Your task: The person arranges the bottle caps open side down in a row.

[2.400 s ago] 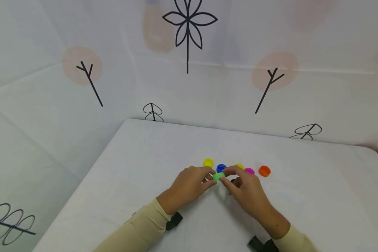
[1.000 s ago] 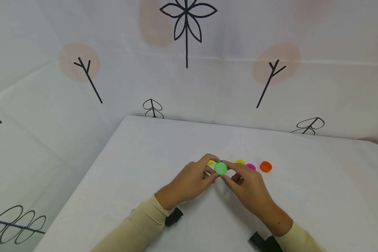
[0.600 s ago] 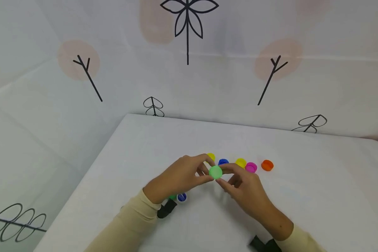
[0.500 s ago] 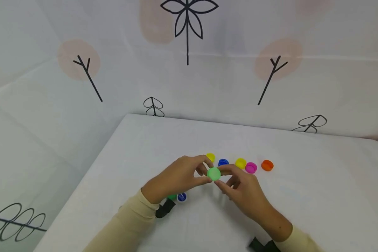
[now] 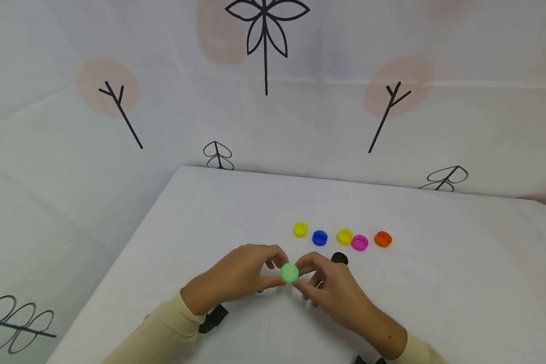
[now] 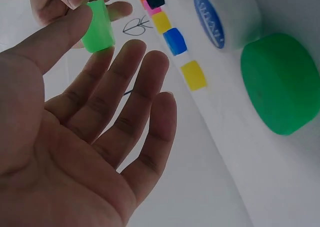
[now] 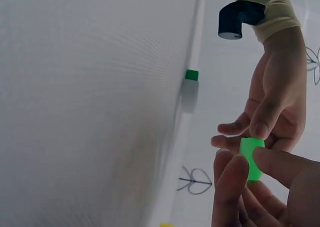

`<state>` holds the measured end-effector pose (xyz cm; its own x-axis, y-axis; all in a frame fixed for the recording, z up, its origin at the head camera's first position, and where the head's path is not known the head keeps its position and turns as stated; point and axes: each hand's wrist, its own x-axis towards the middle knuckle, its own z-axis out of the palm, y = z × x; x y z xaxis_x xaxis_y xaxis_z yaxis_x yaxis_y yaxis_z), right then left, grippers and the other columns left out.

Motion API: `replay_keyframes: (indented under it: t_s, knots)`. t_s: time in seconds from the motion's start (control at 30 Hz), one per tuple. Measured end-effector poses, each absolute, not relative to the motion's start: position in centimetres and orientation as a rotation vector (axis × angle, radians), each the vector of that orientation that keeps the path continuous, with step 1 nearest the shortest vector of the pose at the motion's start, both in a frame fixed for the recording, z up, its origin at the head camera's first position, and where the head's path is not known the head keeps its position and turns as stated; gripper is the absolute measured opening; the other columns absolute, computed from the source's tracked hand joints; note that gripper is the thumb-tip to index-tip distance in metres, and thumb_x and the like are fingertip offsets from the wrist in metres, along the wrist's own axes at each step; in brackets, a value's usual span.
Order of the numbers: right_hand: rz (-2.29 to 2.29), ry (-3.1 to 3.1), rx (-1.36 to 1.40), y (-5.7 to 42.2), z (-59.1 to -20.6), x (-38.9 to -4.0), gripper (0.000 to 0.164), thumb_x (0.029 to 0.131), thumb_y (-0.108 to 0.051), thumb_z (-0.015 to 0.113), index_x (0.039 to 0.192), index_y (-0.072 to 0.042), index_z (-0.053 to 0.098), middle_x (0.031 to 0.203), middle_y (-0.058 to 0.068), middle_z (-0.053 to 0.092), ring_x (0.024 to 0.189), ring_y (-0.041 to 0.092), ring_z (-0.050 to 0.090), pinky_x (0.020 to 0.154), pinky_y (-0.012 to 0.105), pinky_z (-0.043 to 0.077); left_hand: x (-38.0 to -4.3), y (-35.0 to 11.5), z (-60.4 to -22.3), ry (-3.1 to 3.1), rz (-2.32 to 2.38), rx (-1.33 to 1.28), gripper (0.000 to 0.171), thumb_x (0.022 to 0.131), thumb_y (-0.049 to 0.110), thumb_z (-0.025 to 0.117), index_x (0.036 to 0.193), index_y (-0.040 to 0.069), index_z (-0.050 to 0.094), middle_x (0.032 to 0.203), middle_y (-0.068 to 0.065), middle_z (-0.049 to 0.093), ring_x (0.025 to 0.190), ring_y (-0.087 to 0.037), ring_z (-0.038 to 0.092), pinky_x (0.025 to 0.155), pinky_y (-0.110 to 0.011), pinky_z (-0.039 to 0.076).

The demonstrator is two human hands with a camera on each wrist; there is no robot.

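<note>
Drawn nearer you and leftward since the earlier frame, the light-green cap (image 5: 289, 273) hangs above the white tabletop (image 5: 446, 283) between your left hand (image 5: 229, 277) and right hand (image 5: 336, 293), each closed to a pinch on its edge, likely for steadiness, short of the black cap (image 5: 339, 258) and farther blue cap (image 5: 320, 238).

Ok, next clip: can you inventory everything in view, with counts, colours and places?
Table: one, white, centre
Backdrop: one, white with black plant drawings and pinkish patches, behind table
Yellow caps: two, back row
Blue cap: one, blue, between the yellows
Magenta cap: one, magenta, right of both yellows
Orange cap: one, orange, row's right end
Black cap: one, black, before the row
Bottle: one, whitish, green lid, on table
Light green cap: one, light green, held up
Sleeves: two, beige, lower edge
Wrist cameras: two, black, below wrists
Left hand, right hand: bare, pinching light green cap
</note>
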<state>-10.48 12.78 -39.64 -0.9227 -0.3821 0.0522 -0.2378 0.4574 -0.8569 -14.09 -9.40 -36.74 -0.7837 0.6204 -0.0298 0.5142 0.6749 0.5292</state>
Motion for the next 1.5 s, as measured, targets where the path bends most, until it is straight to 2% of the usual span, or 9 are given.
replay_keyframes:
  t_s: [0.2, 0.37, 0.7, 0.87, 1.13, 1.3, 1.5]
  knots:
    - [-1.453, 2.532, -0.587, 12.4, -40.2, -10.3, 0.025, 0.089, -0.019, 0.076, 0.109, -0.011, 0.063, 0.085, 0.0, 0.074, 0.054, 0.006, 0.061, 0.052, 0.026, 0.053, -13.9, -9.8, -37.5, 2.677, 0.713, 0.974, 0.022, 0.088, 0.032, 0.078, 0.107, 0.023, 0.069, 0.098, 0.019, 0.069, 0.096, -0.004, 0.063, 0.084, -0.023, 0.052]
    - [-1.454, 2.488, -0.578, 12.4, -40.5, -10.4, 0.024, 0.088, -0.016, 0.076, 0.109, -0.01, 0.066, 0.081, -0.001, 0.072, 0.055, 0.007, 0.062, 0.053, 0.027, 0.055, -13.8, -9.8, -38.0, 2.692, 0.639, 1.023, 0.023, 0.087, 0.035, 0.078, 0.105, 0.022, 0.07, 0.098, 0.016, 0.07, 0.095, -0.004, 0.064, 0.085, -0.023, 0.053]
    - [-1.392, 2.386, -0.545, 12.8, -41.2, -10.9, 0.034, 0.09, -0.018, 0.075, 0.121, -0.006, 0.067, 0.091, 0.0, 0.072, 0.061, 0.011, 0.065, 0.057, 0.027, 0.056, -14.0, -9.9, -38.2, 2.722, 0.546, 1.113, 0.026, 0.084, 0.035, 0.081, 0.1, 0.017, 0.073, 0.096, 0.01, 0.074, 0.089, -0.003, 0.066, 0.082, -0.023, 0.053]
    - [-1.364, 2.31, -0.555, 12.9, -41.4, -11.1, 0.04, 0.091, -0.019, 0.073, 0.127, -0.004, 0.065, 0.094, -0.001, 0.072, 0.063, 0.009, 0.064, 0.058, 0.024, 0.055, -14.1, -9.8, -38.3, 2.738, 0.461, 1.117, 0.026, 0.083, 0.035, 0.082, 0.099, 0.017, 0.074, 0.094, 0.011, 0.074, 0.081, 0.0, 0.062, 0.083, -0.026, 0.052]
    - [-1.347, 2.298, -0.582, 12.8, -41.6, -11.0, 0.04, 0.091, -0.019, 0.073, 0.127, -0.005, 0.066, 0.097, -0.002, 0.072, 0.068, 0.007, 0.062, 0.06, 0.021, 0.053, -13.9, -9.9, -38.5, 2.76, 0.376, 1.118, 0.025, 0.08, 0.035, 0.084, 0.097, 0.019, 0.075, 0.091, 0.012, 0.074, 0.081, 0.0, 0.06, 0.084, -0.03, 0.052]
    - [-1.277, 2.347, -0.565, 12.6, -41.7, -10.9, 0.038, 0.091, -0.021, 0.074, 0.126, -0.01, 0.068, 0.098, -0.007, 0.071, 0.073, 0.007, 0.061, 0.066, 0.019, 0.051, -13.8, -10.0, -38.6, 2.766, 0.372, 1.129, 0.024, 0.079, 0.033, 0.085, 0.096, 0.019, 0.076, 0.09, 0.012, 0.073, 0.081, -0.001, 0.06, 0.082, -0.029, 0.052]
    - [-1.269, 2.347, -0.564, 12.4, -41.7, -10.9, 0.038, 0.09, -0.021, 0.074, 0.126, -0.01, 0.068, 0.098, -0.007, 0.07, 0.074, 0.008, 0.06, 0.066, 0.018, 0.051, -13.7, -10.0, -38.8, 2.768, 0.357, 1.113, 0.022, 0.078, 0.031, 0.086, 0.095, 0.02, 0.077, 0.089, 0.012, 0.072, 0.081, -0.001, 0.058, 0.08, -0.027, 0.051]
